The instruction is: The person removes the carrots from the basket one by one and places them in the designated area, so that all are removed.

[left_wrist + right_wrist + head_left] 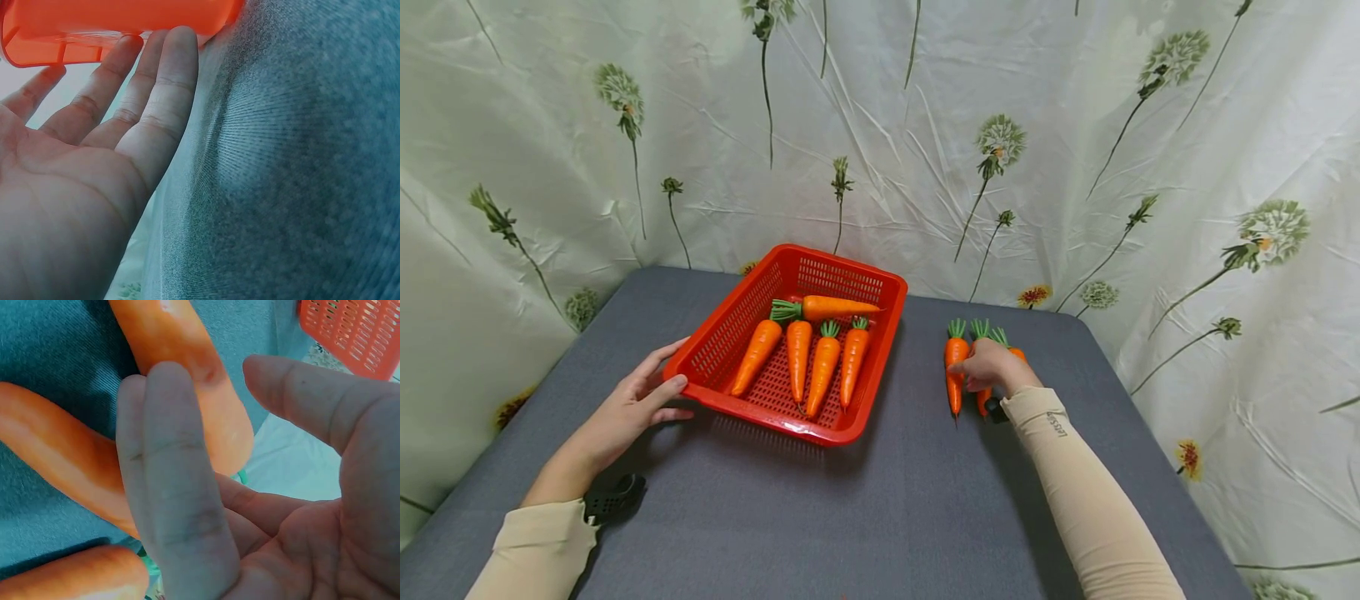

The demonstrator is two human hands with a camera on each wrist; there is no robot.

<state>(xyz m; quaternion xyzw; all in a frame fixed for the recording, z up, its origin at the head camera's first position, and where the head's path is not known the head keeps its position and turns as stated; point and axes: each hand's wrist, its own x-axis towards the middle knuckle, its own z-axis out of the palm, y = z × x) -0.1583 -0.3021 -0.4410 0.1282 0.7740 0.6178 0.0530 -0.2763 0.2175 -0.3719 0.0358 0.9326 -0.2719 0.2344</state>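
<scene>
A red plastic basket [786, 429] with perforated walls stands on the table, holding several orange carrots [823, 367] with green tops. My left hand [632, 408] touches the basket's near-left corner. Its fingers, fairly straight, rest against the outer wall in the left wrist view, where the thumb is hidden. To the right lie three carrots: a left one [955, 354], a middle one partly covered by my right hand, and a right one [1017, 353] mostly covered. My right hand [996, 364] is over them. In the right wrist view, thumb and fingers are spread apart beside the nearest carrot [181, 337].
A dark grey cloth covers the table [850, 533]. Behind and around it hangs a pale curtain [880, 125] with a dandelion print. A black strap device [613, 498] sits on the left wrist, and another [995, 410] on the right.
</scene>
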